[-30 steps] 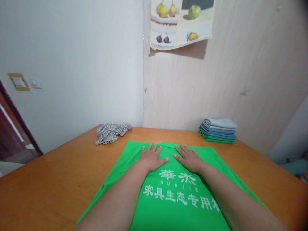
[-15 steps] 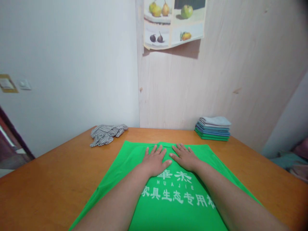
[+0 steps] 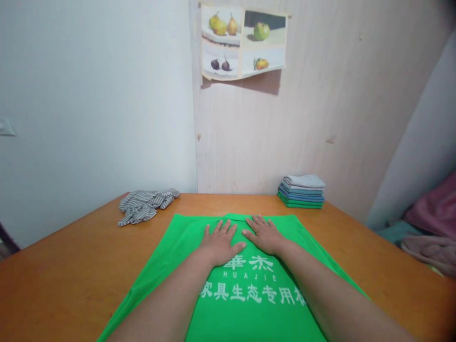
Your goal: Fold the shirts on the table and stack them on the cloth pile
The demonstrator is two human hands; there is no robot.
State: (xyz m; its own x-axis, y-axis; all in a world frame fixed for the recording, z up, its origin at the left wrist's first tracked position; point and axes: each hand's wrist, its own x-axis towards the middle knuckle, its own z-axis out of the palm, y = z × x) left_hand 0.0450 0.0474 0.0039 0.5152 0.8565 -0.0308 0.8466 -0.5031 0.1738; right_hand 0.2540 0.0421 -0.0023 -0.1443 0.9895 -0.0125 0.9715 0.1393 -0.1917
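Note:
A green T-shirt point(image 3: 249, 320) with white printed lettering lies spread flat on the table in front of me, its far edge towards the wall. My left hand point(image 3: 220, 243) rests palm down on its upper part, fingers spread. Just to the right, my right hand point(image 3: 264, 234) also lies flat on the fabric, with its thumb pointing towards my left hand. Neither hand grips the cloth. A small fold shows at the far edge, beyond the fingertips. My forearms cover part of the shirt and the end of the lettering.
On the orange-brown wooden table point(image 3: 64, 280), a crumpled striped cloth point(image 3: 144, 205) lies at the far left. A stack of folded clothes point(image 3: 301, 191) stands at the far right. Fruit pictures point(image 3: 244, 42) hang on the wall. Pink fabric point(image 3: 436, 206) is heaped beyond the right edge.
The camera view has turned slightly right and up, so everything sits further left in the picture. Both hands stay flat on the T-shirt in nearly the same place.

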